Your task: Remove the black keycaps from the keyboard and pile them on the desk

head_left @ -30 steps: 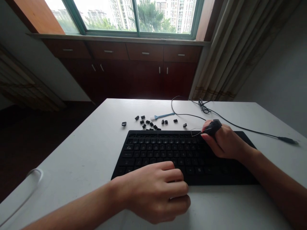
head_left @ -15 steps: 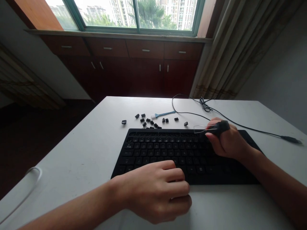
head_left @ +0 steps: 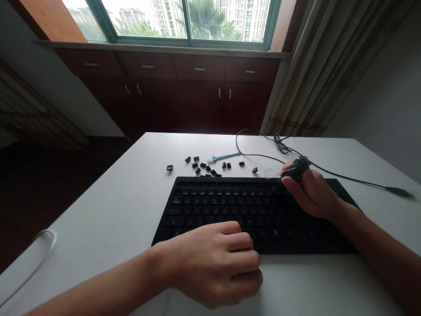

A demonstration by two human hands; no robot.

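A black keyboard (head_left: 223, 210) lies in front of me. Over its right part, my right hand (head_left: 311, 191) is closed round a keycap puller (head_left: 297, 169) with a black handle and thin wire loops. The loops point left, just above the keyboard's back edge, with no keycap visible in them. My left hand (head_left: 213, 263) lies across the keyboard's front edge, fingers curled in; its thumb and whatever is under the fingers are hidden. Several loose black keycaps (head_left: 208, 168) are scattered behind the keyboard, one keycap (head_left: 255, 170) close to the puller's wires.
A small blue brush (head_left: 226, 156) with white bristles lies behind the keycaps. The thin black cable (head_left: 345, 176) runs from behind my right hand across the white table (head_left: 115, 210), with a tied bundle at the back. A white cord (head_left: 49, 245) hangs over the left edge.
My right hand has tilted the keycap puller, its handle end now higher and the wire loops turned at a different angle. My left hand has stayed in place.
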